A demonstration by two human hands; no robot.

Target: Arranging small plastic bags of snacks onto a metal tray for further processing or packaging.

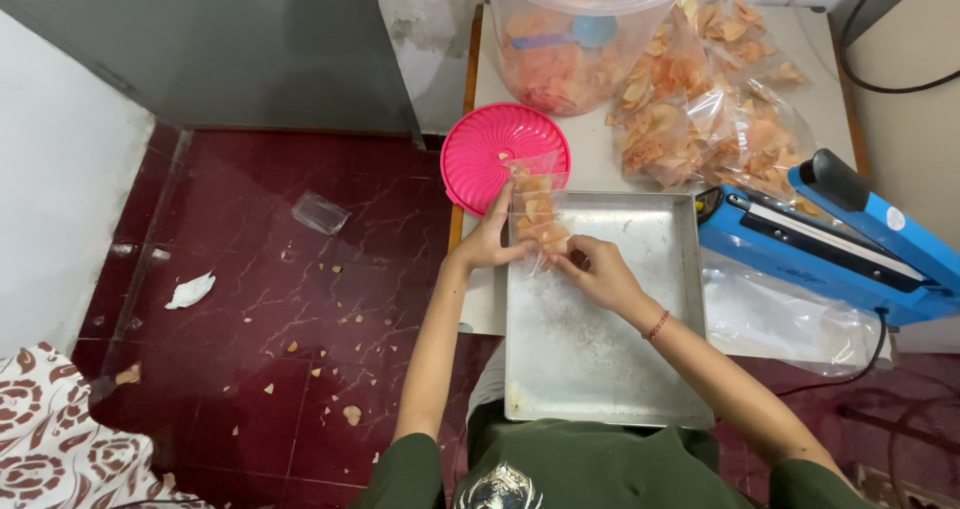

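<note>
While both hands meet over the steel tray [600, 359], the left hand [490, 241] grips the side of a small clear bag [538, 209] of orange chips, fingers closed on its edge. The right hand [600, 269] pinches the bag's lower end, fingertips pressed together on the plastic. The bag hangs just above the tray's far corner, beside the pink lid [490, 149]. Filled bags [700, 119] pile behind, a blue sealer [850, 239] sits right, crumbs dot the red floor [300, 319].

You have a pink lid [505, 157] at top centre, a blue heat sealer [840, 239] at right, crumbs [320, 369] on the red floor [300, 299] lower left
</note>
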